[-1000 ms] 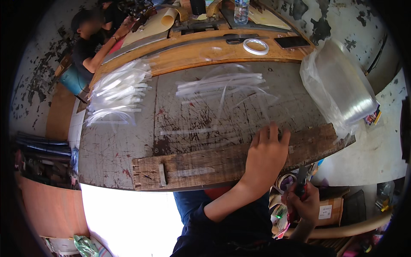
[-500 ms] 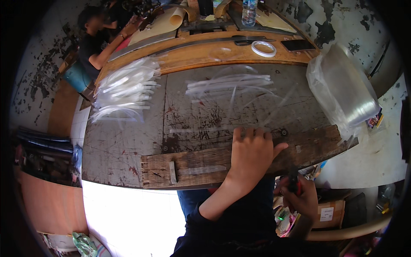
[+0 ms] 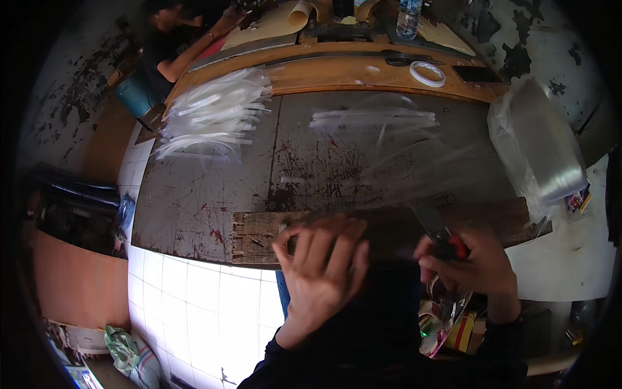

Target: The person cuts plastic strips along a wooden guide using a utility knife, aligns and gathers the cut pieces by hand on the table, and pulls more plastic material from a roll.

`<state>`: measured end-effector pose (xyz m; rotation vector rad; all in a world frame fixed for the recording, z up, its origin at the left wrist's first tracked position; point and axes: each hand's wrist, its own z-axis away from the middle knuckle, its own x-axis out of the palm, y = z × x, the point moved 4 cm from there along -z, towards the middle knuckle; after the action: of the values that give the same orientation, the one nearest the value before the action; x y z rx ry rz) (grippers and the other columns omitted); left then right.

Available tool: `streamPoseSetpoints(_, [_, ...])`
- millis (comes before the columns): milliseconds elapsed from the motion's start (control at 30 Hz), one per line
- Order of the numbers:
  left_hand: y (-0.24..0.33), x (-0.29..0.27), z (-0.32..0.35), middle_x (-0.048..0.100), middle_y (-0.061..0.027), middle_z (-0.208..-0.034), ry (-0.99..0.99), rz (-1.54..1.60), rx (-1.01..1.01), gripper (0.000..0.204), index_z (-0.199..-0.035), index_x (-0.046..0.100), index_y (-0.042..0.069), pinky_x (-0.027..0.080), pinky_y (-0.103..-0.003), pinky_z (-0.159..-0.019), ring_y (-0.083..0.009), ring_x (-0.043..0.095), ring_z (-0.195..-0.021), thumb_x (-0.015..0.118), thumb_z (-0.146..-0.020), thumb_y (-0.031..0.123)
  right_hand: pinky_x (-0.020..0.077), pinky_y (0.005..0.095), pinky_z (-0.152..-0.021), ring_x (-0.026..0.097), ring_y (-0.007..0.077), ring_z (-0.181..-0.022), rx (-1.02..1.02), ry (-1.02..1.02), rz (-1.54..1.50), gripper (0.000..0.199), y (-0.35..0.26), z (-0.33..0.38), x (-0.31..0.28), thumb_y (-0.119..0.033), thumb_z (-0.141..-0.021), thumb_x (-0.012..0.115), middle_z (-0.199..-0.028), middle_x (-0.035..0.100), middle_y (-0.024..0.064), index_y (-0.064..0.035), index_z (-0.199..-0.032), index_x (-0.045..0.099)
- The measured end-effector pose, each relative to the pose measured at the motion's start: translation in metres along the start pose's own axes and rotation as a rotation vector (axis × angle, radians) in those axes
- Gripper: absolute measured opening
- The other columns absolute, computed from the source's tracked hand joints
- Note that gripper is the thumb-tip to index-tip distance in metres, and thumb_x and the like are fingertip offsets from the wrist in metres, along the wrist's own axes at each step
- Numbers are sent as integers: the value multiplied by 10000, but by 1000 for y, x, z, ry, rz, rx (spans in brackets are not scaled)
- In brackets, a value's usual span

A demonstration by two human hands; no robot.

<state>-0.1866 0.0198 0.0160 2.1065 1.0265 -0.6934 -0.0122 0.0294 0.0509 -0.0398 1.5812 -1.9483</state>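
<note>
My left hand (image 3: pixel 324 269) is over the left part of a worn wooden plank (image 3: pixel 259 241), its fingers spread and slightly blurred, with nothing visible in them. A small upright peg (image 3: pixel 283 227) on the plank stands beside its fingers. My right hand (image 3: pixel 483 266) is closed around the black and red handle of a utility knife (image 3: pixel 447 246). The knife's blade points up and left over the plank. On the grey table beyond lie a loose bunch of clear plastic strips (image 3: pixel 376 119) and a bigger pile of strips (image 3: pixel 214 113) at the left.
A clear plastic roll (image 3: pixel 547 146) stands on the table's right side. The wooden ledge (image 3: pixel 311 76) at the back holds a white tape ring (image 3: pixel 427 74), a dark phone (image 3: pixel 477 74) and scissors (image 3: pixel 398 58). A bottle (image 3: pixel 408 19) stands behind. Another person (image 3: pixel 172 45) sits far left.
My left hand has moved left along the plank towards the peg. My right hand has risen from below the table edge, bringing the utility knife over the plank. The view has shifted.
</note>
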Motion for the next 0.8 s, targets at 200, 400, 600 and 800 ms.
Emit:
streamPoseSetpoints(200, [-64, -24, 39, 583, -12, -839, 368, -194, -245, 88, -805, 604, 112, 254, -421, -938, -166, 552, -861, 542, -743, 121, 399, 207, -411, 511, 67, -397, -48, -471, 340, 232, -26, -90, 44, -216, -843, 566, -525, 579, 25, -29, -708, 591])
streamPoseSetpoints(400, [-72, -4, 52, 594, 5, -762, 496, 12, -237, 168, -734, 581, 125, 158, -495, -1015, -203, 531, -908, 473, -769, 249, 410, 211, -410, 533, 76, -404, -48, -505, 349, 311, -18, -119, 69, -220, -840, 552, -505, 572, 19, -32, -593, 568])
streamPoseSetpoints(600, [-75, 10, 63, 599, 11, -798, 621, -46, -195, 143, -706, 558, 138, 106, -502, -1036, -193, 472, -971, 463, -720, 243, 411, 202, -393, 539, 76, -405, 11, -574, 189, 308, -18, -122, 68, -211, -849, 544, -524, 578, 16, -24, -604, 548])
streamPoseSetpoints(800, [-76, 13, 61, 568, -24, -833, 546, -94, -204, 177, -717, 541, 123, 141, -513, -1031, -219, 448, -998, 443, -732, 269, 433, 247, -443, 555, 99, -433, 60, -637, 113, 269, -19, -125, 65, -166, -842, 537, -533, 583, 33, 1, -631, 549])
